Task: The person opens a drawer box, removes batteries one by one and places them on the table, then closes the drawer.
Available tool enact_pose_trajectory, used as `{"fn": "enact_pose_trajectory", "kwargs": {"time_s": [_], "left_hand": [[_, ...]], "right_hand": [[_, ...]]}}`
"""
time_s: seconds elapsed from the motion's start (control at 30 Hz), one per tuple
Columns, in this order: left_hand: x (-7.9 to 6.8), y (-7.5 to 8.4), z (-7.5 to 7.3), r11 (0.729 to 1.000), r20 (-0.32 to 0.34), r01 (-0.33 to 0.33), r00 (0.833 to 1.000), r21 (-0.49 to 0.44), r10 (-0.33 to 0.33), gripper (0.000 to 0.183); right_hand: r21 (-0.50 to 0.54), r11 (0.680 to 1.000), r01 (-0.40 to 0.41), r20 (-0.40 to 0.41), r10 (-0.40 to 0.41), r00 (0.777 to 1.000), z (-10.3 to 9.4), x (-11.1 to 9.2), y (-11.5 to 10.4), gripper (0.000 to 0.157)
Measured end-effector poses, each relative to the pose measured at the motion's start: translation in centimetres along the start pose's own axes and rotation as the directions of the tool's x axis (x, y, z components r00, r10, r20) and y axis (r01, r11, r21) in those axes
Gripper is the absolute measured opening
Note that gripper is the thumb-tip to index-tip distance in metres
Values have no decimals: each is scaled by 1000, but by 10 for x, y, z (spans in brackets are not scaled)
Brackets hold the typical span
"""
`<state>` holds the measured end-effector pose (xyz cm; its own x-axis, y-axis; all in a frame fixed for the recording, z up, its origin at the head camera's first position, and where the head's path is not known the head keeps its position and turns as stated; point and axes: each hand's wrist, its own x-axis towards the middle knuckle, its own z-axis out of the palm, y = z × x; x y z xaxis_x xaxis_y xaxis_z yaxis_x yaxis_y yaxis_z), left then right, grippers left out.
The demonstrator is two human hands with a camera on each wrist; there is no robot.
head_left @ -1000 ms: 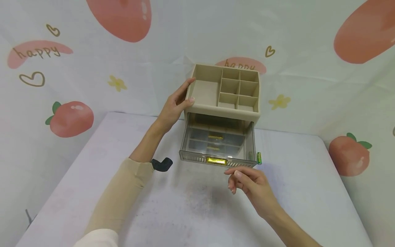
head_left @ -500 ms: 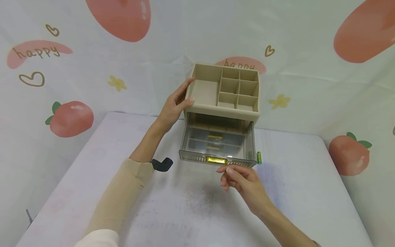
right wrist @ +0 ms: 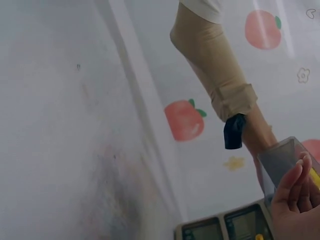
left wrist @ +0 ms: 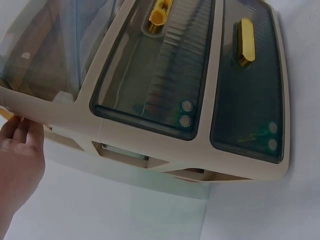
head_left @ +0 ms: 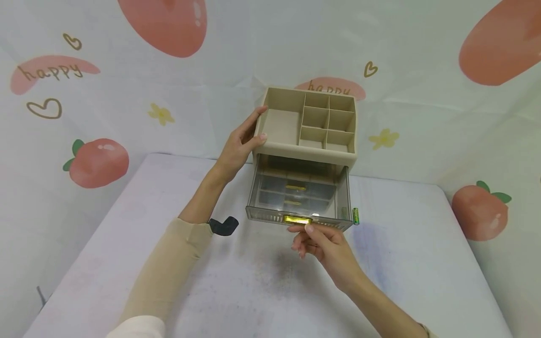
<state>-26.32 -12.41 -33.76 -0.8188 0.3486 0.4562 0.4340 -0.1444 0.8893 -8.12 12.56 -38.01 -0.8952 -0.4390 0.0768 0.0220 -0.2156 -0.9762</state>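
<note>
A beige desk organizer point(head_left: 304, 152) stands at the back of the table, its see-through top drawer point(head_left: 270, 215) pulled out. My left hand point(head_left: 236, 145) grips the organizer's left side near the top, thumb over the front corner; the left wrist view has the fingers point(left wrist: 20, 131) at its edge. Just below the drawer front is my right hand point(head_left: 327, 249), thumb tip and index finger right at the gold handle point(head_left: 297, 219). Its fingers are loosely bent, and the right wrist view shows them against the drawer front.
A small green battery point(head_left: 356, 216) appears just right of the drawer's front corner. Two lower drawers with gold handles point(left wrist: 246, 41) are closed. Compartments point(head_left: 327, 119) divide the organizer's top. Behind hangs a fruit-printed cloth point(head_left: 211, 94). A dark strap point(head_left: 224, 226) juts from the left cuff.
My right hand has moved left along the drawer front until its thumb and index finger reach the gold handle. The left hand, organizer and drawer have stayed put.
</note>
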Motion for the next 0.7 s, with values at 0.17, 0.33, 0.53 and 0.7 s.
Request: {"fn": "enact_pose_trajectory", "kwargs": {"time_s": [0.17,0.33,0.53,0.7], "left_hand": [[-1,3,2,1000,0,2,1000,5,-2,61],[-1,6,4,1000,5,-2,1000,2,2,60],[-1,2,2,1000,0,-8,1000,2,8,62],[-1,2,2,1000,0,8,1000,3,-8,61]], "right_hand": [[23,999,-43,-17,43,999,2,2,-1,33],[45,995,-85,-47,88,995,3,3,-1,35],[47,995,-90,-63,93,994,5,5,-1,37],[69,993,-91,-71,96,993,5,6,-2,34]]}}
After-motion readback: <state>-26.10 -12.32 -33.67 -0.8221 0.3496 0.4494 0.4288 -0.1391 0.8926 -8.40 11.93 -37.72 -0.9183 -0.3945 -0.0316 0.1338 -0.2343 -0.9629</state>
